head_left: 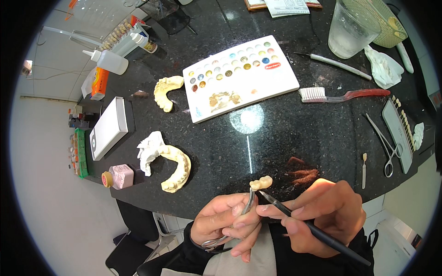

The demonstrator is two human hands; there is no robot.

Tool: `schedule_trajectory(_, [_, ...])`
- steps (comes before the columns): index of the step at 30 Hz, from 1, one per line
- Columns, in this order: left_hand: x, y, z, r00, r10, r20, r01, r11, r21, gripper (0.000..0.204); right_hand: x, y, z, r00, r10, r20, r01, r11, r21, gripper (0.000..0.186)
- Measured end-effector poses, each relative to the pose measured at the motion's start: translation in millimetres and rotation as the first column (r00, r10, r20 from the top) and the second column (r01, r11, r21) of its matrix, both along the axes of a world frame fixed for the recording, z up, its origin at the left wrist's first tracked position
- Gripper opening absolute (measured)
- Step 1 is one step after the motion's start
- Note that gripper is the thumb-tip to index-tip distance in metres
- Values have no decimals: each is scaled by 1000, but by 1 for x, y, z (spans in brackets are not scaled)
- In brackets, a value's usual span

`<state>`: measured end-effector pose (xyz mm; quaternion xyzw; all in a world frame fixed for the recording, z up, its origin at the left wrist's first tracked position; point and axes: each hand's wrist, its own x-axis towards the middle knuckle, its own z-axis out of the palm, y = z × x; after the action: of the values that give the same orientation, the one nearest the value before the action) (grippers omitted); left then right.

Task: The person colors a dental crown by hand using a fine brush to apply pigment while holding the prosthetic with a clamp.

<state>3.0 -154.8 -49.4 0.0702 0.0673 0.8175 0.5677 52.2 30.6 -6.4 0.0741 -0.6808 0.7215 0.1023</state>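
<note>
My left hand (228,222) is closed round a metal locking forceps (250,202) whose finger rings show by the wrist. At the forceps' tip sits a small tooth-coloured dental bridge (261,183), held just past the table's near edge. My right hand (317,216) grips a thin black brush (317,230) like a pen. The brush's pale tip lies just below the bridge; whether it touches cannot be made out. Beyond them lies a white palette (244,78) with rows of coloured wells and brown smears.
Yellow plaster dental models (177,170) lie at left, beside a pink powder jar (123,176) and white box (109,129). At right are a red-handled brush (345,95), scissor-like forceps (384,145) and a tooth shade guide (398,135). A cup of water (350,34) stands far right.
</note>
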Motion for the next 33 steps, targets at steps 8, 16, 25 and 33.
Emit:
schedule_trajectory(8, [4, 8, 25, 997, 71, -21, -74, 940, -334, 30, 3, -8, -1, 995, -89, 47, 92, 994, -55, 18])
schedule_trajectory(16, [1, 8, 30, 998, 4, -58, -27, 915, -402, 30, 7, -11, 1, 973, -203, 113, 221, 958, -181, 20])
schedule_trajectory(25, [8, 4, 22, 996, 79, -29, -84, 935, -344, 21, 5, -1, -3, 998, -49, -47, 47, 998, -42, 20])
schedule_trajectory(33, [7, 6, 27, 986, 11, -167, -78, 913, -400, 32, 7, -8, 3, 983, -120, 139, 156, 943, -292, 23])
